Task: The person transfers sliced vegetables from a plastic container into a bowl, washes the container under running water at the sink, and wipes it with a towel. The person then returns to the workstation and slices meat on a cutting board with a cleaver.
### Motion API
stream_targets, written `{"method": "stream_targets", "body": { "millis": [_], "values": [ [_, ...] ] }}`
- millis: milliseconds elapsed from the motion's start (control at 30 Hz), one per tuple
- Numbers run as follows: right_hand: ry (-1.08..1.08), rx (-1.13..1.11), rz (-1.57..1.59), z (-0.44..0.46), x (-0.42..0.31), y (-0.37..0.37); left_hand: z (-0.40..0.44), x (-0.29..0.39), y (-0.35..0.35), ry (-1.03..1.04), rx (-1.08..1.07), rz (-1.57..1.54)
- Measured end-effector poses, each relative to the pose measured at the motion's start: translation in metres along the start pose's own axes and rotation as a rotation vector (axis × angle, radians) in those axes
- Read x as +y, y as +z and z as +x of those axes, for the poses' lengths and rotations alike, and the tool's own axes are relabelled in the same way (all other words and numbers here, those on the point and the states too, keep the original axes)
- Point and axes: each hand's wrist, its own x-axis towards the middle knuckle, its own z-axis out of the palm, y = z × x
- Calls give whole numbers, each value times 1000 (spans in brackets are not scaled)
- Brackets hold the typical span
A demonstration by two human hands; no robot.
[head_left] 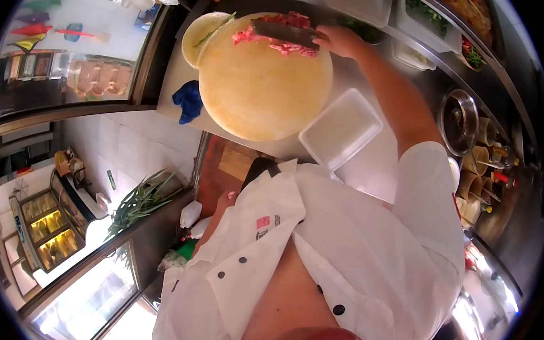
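Observation:
My right hand [337,42] is closed around the handle end of a dark cleaver [283,33]. The cleaver's blade lies flat over chopped red meat [246,36] at the far edge of a big round cutting board [264,95]. My left hand [228,198] is low beside my body, left of my white jacket, away from the board; its fingers are too small and hidden to read. A white rectangular tray [341,127] sits to the right of the board. A smaller round board [196,37] with a green stalk [215,29] adjoins on the left.
A blue cloth [188,101] lies left of the board. Tubs of greens [427,17] line the back right. A metal bowl [458,122] and several small containers stand at the right. Long green leaves [142,202] rest at the lower left.

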Motion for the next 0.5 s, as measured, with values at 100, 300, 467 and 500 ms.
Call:
{"method": "stream_targets", "body": {
  "millis": [100, 300, 467, 500],
  "values": [
    [-10, 9, 11, 3, -2, -3, -23, 41, -3, -32, 86, 163],
    [-22, -2, 130, -32, -38, 15, -37, 51, -4, -51, 25, 201],
    [15, -81, 136, -72, -96, 45, -34, 57, -14, -4, -33, 210],
    [-12, -94, 136, -75, -102, 56, -35, 64, -20, 7, -34, 216]
  ]
}}
